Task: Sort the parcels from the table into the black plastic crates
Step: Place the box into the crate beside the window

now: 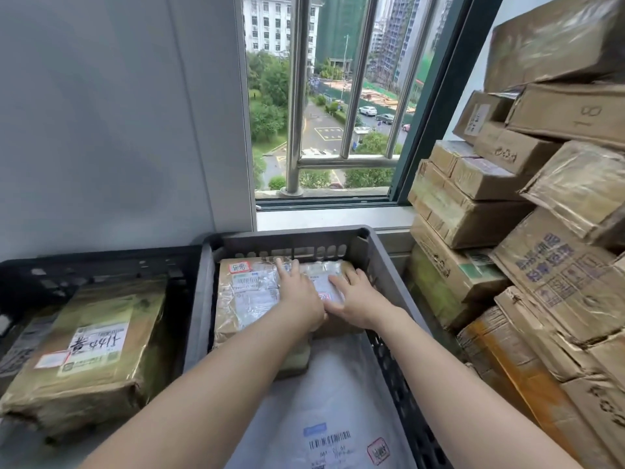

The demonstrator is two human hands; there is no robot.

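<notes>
Left hand (299,296) and right hand (355,299) lie flat, fingers straight, gripping nothing, on taped parcels (243,292) at the far end of the middle crate (291,236). The hands partly hide the labels. Nearer, a white mailer (324,401) is cut off by the frame edge.

Far end of the grey slatted plastic crate (291,233) is filled by taped brown parcels (247,292). Open room is left above the flat white poly mailer (324,394) at the near end. Rt side is walled off by leaning, stacked brown cardboard boxes (548,275); left side is bounded by the black plastic crate (101,262).
</notes>
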